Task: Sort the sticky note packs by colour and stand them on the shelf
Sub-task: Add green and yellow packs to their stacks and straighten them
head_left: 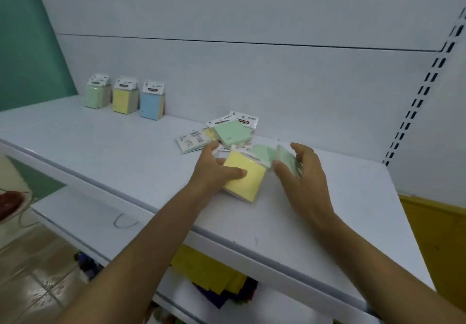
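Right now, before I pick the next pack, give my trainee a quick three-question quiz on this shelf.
1. True or false: the right hand is empty.
2. Which hand holds the loose yellow pack: A left hand, B right hand?
3. Fill in: in the standing row, yellow stands between green and ___.
Key: 1 false, it grips a green pack; 2 A; 3 blue.

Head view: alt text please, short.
Two bare hands work on a white shelf: the left hand grips a yellow pack, the right hand holds a blurred green pack. Behind them lies a loose pile; green row, yellow row and blue row stand at the back left.
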Motion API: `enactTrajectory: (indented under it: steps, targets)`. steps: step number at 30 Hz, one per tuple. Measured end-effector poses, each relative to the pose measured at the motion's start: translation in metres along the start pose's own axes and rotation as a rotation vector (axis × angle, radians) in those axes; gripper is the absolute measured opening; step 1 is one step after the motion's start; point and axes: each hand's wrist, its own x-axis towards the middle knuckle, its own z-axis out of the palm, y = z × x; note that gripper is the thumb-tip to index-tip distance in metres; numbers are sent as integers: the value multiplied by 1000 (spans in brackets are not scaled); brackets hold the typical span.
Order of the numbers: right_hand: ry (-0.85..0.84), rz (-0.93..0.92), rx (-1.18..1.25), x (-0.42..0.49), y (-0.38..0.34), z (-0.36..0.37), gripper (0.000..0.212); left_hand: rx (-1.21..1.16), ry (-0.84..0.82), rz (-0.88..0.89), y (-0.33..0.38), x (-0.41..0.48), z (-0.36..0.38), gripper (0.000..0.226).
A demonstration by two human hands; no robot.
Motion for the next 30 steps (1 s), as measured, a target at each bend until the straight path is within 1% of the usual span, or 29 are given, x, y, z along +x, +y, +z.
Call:
enactTrajectory:
  steps: [1,2,3,4,6,8,9,10,12,14,15,16,17,18,19,20,21,24,26,28,30]
  targets:
    - [4,-74,13,-3,-7,3,57,-222,-76,-66,0,-5,4,60]
    - [-21,-167,-3,-6,-13,7,60,-326,-143,-84,-1,-8,8,44]
    - [-72,-263,-46,-10,-17,13,63,-360,-166,-78,-2,-10,11,31]
    - [-127,-348,-108,-15,-19,18,65,-365,-164,-57,-4,-10,12,24]
    - [-237,-439,-205,-18,-17,25,68,-422,-138,-8,-6,-11,10,21]
    - [-319,-447,-223,-18,-13,25,67,-532,-169,15,-12,-9,4,22]
    - [-331,-445,-215,-18,-12,25,65,-561,-212,36,-14,-9,2,23]
    - [-331,-441,-191,-18,-14,24,62,-535,-240,69,-16,-9,0,22]
    - [-271,-426,-122,-18,-17,24,61,-472,-250,133,-21,-9,-1,28]
    - [-157,-329,-38,-15,-15,22,72,-480,-245,141,-22,-8,-2,39]
    - [-119,-237,4,-12,-14,20,79,-501,-248,144,-22,-8,-2,43]
    - [-122,-130,41,-9,-13,18,82,-518,-243,155,-23,-8,-3,46]
    - [-172,-31,97,-7,-12,17,75,-533,-234,164,-24,-8,-3,47]
    - [-252,39,184,-6,-8,17,59,-544,-227,173,-26,-8,-3,45]
    - [-327,80,278,-4,-4,17,41,-556,-229,181,-28,-8,-3,41]
    - [-366,98,350,-3,-2,18,29,-568,-247,186,-29,-7,-3,37]
    - [-380,107,401,-2,-1,17,24,-581,-267,186,-28,-7,-3,34]
    - [-358,155,461,-1,-6,12,26,-604,-265,167,-23,-6,-3,33]
    - [-330,302,559,0,-11,9,29,-640,-195,148,-21,-9,1,32]
    - [-301,459,684,6,-19,8,31,-639,-143,154,-19,-8,2,26]
    - [-325,505,719,9,-32,14,31,-600,-114,179,-18,-9,-6,20]
